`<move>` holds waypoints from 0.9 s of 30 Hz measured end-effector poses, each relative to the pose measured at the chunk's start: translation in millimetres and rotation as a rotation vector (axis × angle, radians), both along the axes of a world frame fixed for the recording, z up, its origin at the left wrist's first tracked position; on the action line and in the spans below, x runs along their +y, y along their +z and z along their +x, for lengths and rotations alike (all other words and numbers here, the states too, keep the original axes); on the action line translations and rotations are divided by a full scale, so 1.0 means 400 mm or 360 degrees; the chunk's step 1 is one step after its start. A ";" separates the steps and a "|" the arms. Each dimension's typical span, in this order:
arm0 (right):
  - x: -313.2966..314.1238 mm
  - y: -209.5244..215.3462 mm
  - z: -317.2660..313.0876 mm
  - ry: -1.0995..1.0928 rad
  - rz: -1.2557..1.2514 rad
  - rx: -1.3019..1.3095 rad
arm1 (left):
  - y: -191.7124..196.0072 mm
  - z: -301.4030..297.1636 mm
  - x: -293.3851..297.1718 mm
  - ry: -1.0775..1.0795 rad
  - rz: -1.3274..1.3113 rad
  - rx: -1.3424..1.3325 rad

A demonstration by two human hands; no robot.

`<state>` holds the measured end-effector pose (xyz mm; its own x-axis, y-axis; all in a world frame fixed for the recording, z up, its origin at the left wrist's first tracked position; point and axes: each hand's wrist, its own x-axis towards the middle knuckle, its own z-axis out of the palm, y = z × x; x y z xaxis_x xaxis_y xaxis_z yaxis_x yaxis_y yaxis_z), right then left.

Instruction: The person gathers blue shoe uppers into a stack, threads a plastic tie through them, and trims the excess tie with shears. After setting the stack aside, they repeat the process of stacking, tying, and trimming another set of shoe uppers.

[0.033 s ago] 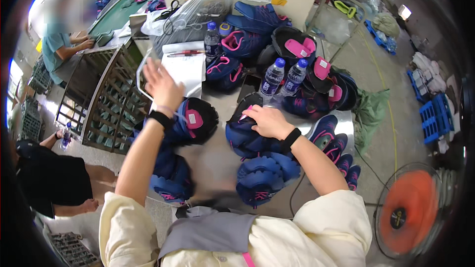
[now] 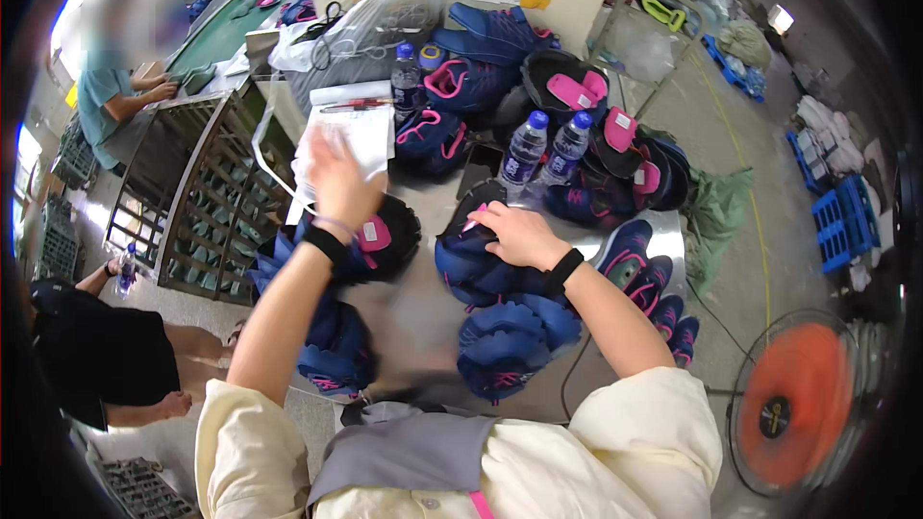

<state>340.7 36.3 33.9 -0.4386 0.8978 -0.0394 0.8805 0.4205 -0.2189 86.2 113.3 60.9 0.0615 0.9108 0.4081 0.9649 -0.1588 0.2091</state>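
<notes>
My left hand (image 2: 341,183) is over the white notepad (image 2: 370,149), its fingers stretched forward and blurred, with nothing seen in them. A pen (image 2: 356,105) lies across the pad's top. My right hand (image 2: 524,235) is closed, fingertips pinching a small pink-and-white piece (image 2: 471,225) at a dark blue shoe (image 2: 461,264). What that piece is, I cannot make out. Beside my left wrist is a dark shoe with a pink insole (image 2: 373,235). Nearer me lie more navy shoes, one group left (image 2: 332,351) and one right (image 2: 510,341).
Two water bottles (image 2: 526,149) stand beyond my right hand, and another bottle (image 2: 405,86) near the notepad. Navy shoes pile up at the back (image 2: 486,34) and right (image 2: 649,274). A slatted rack (image 2: 216,211) stands left, an orange fan (image 2: 798,404) right. Other people are at the left.
My left hand has come down and to the right, from beside the notepad to over it. My right hand stays at the same shoe.
</notes>
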 end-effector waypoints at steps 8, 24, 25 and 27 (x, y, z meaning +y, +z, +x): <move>-0.292 0.083 0.113 -0.0898 0.0252 0.0914 | -0.224 0.212 -0.134 -0.0816 -0.0929 -0.0315; -0.524 -0.341 0.043 -0.1691 0.0182 0.2163 | -0.232 0.226 -0.108 -0.0663 -0.1161 -0.0450; -0.524 -0.371 0.064 -0.1708 0.0172 0.2155 | -0.220 0.235 -0.111 -0.0697 -0.1234 -0.0440; -0.464 -0.372 0.072 -0.1302 0.0010 0.2392 | -0.232 0.219 -0.113 -0.0686 -0.1201 -0.0502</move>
<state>369.7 -149.4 -115.0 0.4555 0.8889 -0.0486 -0.1123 0.0032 -0.9937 173.7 68.3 -32.0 0.4437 0.8665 -0.2287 0.7349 -0.2058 0.6462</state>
